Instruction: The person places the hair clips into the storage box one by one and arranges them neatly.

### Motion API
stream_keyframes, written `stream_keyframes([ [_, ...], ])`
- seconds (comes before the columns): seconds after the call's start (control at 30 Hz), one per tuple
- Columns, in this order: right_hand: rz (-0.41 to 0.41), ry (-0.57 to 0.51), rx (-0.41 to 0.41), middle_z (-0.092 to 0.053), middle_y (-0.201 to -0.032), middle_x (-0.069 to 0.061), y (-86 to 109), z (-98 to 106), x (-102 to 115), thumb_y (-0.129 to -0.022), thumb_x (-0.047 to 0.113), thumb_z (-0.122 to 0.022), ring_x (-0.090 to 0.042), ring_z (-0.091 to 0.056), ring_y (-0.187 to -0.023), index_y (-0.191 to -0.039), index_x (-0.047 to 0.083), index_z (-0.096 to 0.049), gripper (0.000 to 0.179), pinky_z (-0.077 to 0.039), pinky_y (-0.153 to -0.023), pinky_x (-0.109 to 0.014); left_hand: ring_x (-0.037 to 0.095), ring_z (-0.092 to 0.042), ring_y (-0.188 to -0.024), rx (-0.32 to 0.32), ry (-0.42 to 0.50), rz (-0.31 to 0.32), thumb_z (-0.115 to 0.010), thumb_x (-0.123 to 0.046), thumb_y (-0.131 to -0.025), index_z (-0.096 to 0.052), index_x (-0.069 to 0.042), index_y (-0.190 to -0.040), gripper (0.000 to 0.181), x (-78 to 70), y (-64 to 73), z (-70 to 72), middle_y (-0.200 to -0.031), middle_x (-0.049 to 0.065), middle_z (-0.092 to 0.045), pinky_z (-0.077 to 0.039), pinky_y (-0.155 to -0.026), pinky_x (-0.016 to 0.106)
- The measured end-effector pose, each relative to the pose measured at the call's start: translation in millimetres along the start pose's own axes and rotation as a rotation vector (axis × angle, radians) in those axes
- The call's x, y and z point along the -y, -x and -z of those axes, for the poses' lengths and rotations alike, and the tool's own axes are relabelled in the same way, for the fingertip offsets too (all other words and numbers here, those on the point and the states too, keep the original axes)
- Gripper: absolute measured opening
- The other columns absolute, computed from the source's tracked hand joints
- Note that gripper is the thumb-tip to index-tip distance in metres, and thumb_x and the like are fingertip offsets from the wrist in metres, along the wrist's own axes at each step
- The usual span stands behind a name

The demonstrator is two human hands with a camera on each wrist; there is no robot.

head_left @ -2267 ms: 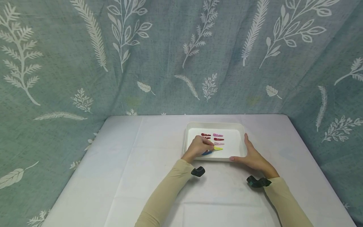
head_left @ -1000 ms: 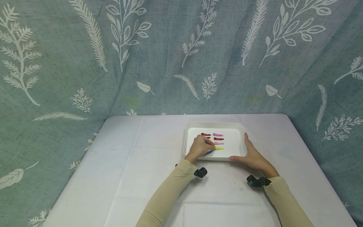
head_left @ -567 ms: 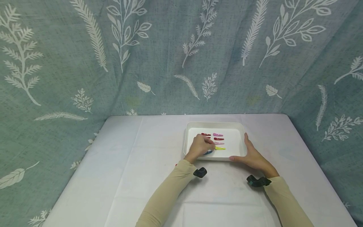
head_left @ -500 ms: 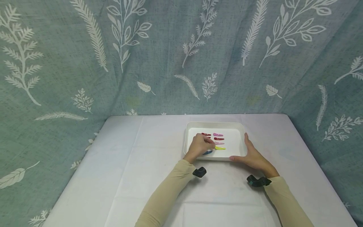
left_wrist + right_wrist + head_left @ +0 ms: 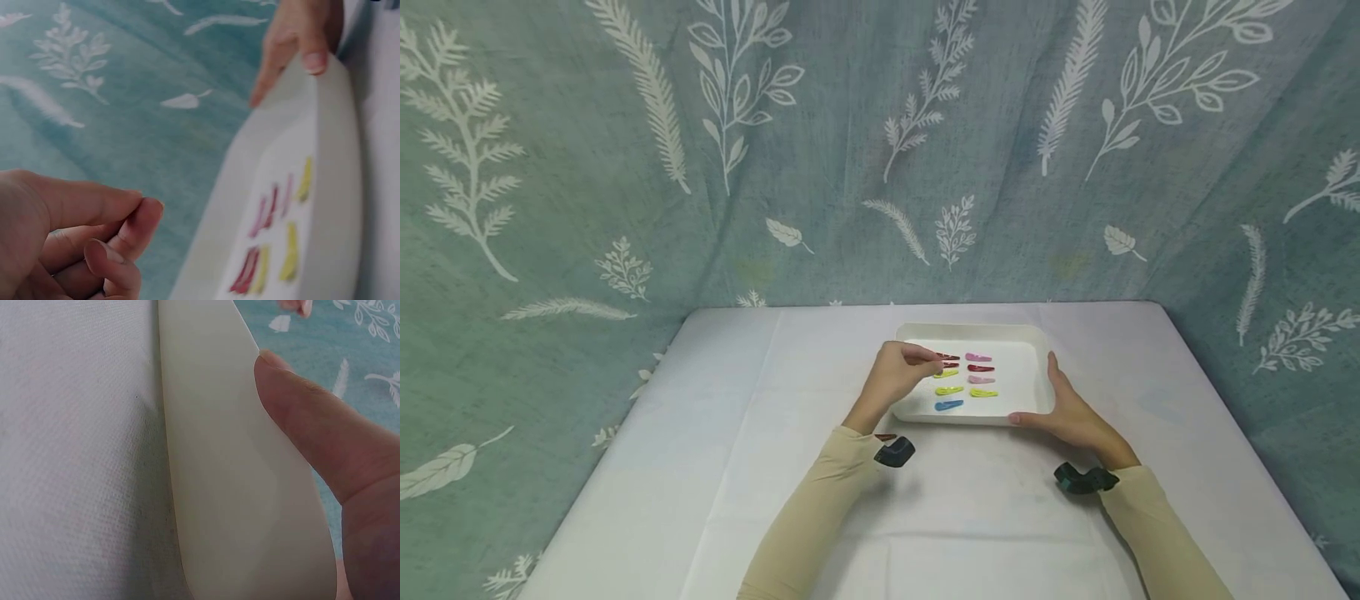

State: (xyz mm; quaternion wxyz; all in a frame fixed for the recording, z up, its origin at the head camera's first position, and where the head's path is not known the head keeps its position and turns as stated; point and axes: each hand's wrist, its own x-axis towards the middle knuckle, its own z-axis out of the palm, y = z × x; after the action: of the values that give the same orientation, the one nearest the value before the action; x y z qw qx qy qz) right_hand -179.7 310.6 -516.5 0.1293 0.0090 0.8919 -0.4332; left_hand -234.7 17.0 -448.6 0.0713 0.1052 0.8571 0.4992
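A shallow white tray holds several snap hair clips in two columns. On the left are red clips, a yellow clip and a blue clip; on the right, pink and red ones above a yellow clip. My left hand hovers over the tray's left side, partly covering the upper red clips. In the left wrist view its fingers are curled, thumb and fingertip together, nothing visible between them. My right hand holds the tray's front right corner, thumb on the front rim, fingers along the right wall.
A dark reddish clip lies on the white table cloth, partly hidden by the left cuff. Green curtain with leaf prints hangs behind the table. Black wrist cameras sit on both sleeves.
My left hand has let go of the lower right yellow clip and moved up and left. More of the left column, including the yellow clips, now shows. The right hand stays at the tray.
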Motion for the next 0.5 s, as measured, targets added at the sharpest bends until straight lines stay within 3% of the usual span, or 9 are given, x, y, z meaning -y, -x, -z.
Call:
stream_keyframes([
  [0.33, -0.01, 0.02, 0.002, 0.008, -0.171, -0.029, 1.7, -1.4, 1.6, -0.079, 0.057, -0.083, -0.054, -0.004, -0.157, -0.16, 0.011, 0.026, 0.144, -0.014, -0.123, -0.071, 0.018, -0.075, -0.1, -0.083, 0.039, 0.007, -0.074, -0.021, -0.095, -0.08, -0.011, -0.104, 0.015, 0.9, 25.7, 48.2, -0.101, 0.005, -0.081, -0.057, -0.096, 0.043],
  [0.5, -0.012, 0.025, -0.006, 0.008, -0.171, -0.029, 0.2, -1.4, 0.8, -0.078, 0.059, -0.084, -0.053, -0.005, -0.158, -0.16, 0.011, 0.027, 0.146, -0.014, -0.123, -0.071, 0.02, -0.074, -0.103, -0.119, 0.023, 0.027, -0.074, -0.027, -0.096, -0.079, -0.012, -0.108, 0.02, 5.2, 37.7, 65.2, -0.101, 0.005, -0.08, -0.057, -0.089, 0.039],
])
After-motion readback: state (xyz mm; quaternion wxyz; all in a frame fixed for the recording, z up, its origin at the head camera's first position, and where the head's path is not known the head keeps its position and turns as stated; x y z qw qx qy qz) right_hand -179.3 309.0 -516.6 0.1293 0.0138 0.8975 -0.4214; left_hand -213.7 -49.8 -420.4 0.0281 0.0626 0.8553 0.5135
